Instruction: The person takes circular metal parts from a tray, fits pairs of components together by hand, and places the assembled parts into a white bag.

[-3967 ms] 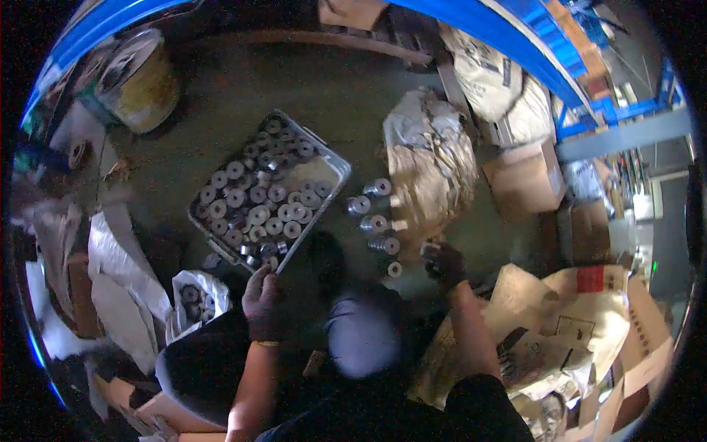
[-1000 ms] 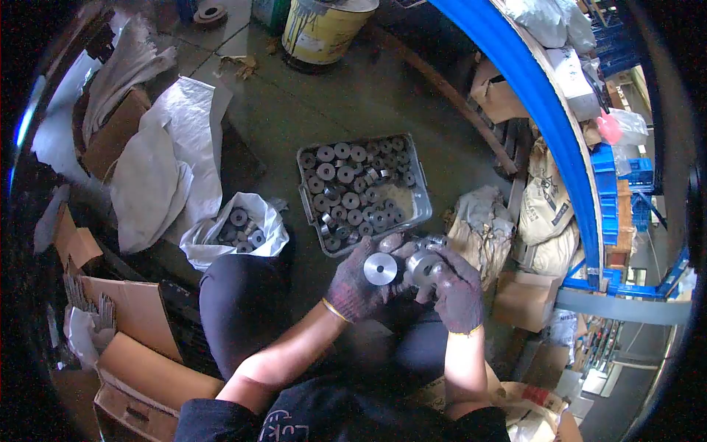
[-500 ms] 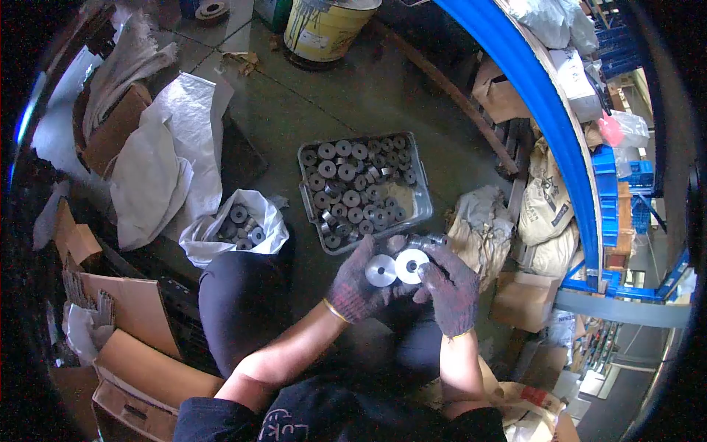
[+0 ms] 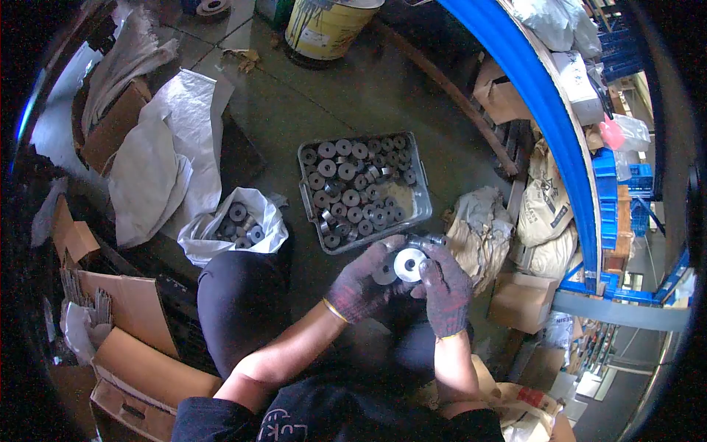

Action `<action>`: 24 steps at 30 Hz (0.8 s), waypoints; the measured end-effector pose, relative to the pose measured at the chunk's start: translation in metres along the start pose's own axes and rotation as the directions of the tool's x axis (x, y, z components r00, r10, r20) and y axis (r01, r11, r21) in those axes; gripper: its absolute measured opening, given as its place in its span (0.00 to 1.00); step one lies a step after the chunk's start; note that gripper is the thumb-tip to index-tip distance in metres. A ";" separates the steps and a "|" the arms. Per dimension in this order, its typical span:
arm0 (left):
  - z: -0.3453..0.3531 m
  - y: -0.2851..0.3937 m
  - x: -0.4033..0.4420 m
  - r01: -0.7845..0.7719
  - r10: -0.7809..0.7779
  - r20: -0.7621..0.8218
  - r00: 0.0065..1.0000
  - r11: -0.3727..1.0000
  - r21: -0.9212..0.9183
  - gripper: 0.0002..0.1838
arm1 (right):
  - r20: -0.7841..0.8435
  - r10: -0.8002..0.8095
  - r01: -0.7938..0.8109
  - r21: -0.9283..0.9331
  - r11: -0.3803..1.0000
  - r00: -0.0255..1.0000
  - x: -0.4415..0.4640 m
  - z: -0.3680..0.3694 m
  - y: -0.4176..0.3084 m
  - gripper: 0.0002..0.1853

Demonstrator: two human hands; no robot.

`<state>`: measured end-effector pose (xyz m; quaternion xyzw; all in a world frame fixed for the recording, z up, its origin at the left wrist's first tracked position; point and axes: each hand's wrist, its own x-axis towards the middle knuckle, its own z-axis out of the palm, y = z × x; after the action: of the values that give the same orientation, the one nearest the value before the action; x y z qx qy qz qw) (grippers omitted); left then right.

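Note:
My gloved left hand (image 4: 361,283) is closed on a metal ring (image 4: 384,273) with a centre hole, its face in shade. Beside it and partly over it, my gloved right hand (image 4: 444,291) holds a second, brightly lit metal ring (image 4: 408,264) between thumb and fingers. Just beyond my fingers, more small metal pieces (image 4: 427,240) show in part. Farther forward stands a grey plastic bin (image 4: 425,202) with many similar rings inside. Left of it, by my knee, an open white sack (image 4: 275,234) holds several more rings.
A yellow bucket (image 4: 322,33) stands at the top. Crumpled brown paper (image 4: 482,236) and a cardboard box (image 4: 523,300) lie to the right, under a blue rack beam (image 4: 549,103). White sacking (image 4: 184,132) and open cardboard (image 4: 140,376) are on the left.
Both hands have come from apart near the floor to together before me. Since half a second ago, the right hand's ring has shifted slightly left and overlaps the left hand's ring, now darker.

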<state>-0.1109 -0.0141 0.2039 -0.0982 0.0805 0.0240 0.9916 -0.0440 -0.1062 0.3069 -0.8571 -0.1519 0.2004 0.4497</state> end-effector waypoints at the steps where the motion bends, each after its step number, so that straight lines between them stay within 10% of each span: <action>1: 0.003 0.002 0.000 -0.027 0.023 0.036 0.999 0.995 0.100 0.25 | 0.000 0.000 0.000 0.000 1.000 1.000 0.000 -0.001 -0.001 0.14; 7: -0.004 0.005 -0.002 -0.037 0.082 -0.082 0.993 0.893 0.449 0.18 | 0.106 0.120 -0.110 -0.097 0.989 0.987 -0.003 0.001 0.005 0.20; 9: -0.004 0.005 -0.003 -0.019 0.105 -0.130 0.986 0.842 0.539 0.17 | 0.172 -0.288 0.336 -0.463 0.820 0.942 -0.003 0.006 0.008 0.26; 19: -0.006 0.002 -0.003 -0.065 0.181 -0.092 0.979 0.709 0.702 0.16 | -0.017 -0.220 0.196 -0.386 0.902 0.975 0.004 0.007 0.030 0.12; 21: -0.007 0.000 -0.003 -0.080 0.191 -0.082 0.978 0.710 0.700 0.16 | 0.042 -0.387 0.362 -0.460 0.811 0.921 0.006 0.003 0.036 0.10; 24: -0.006 0.000 -0.004 -0.046 0.166 -0.129 0.978 0.768 0.638 0.15 | -0.004 0.098 -0.097 -0.201 0.975 0.995 0.005 0.003 0.024 0.13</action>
<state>-0.1154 -0.0156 0.1990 0.2433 0.1775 0.0431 0.9526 -0.0390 -0.1154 0.2846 -0.9040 -0.1305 0.2085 0.3498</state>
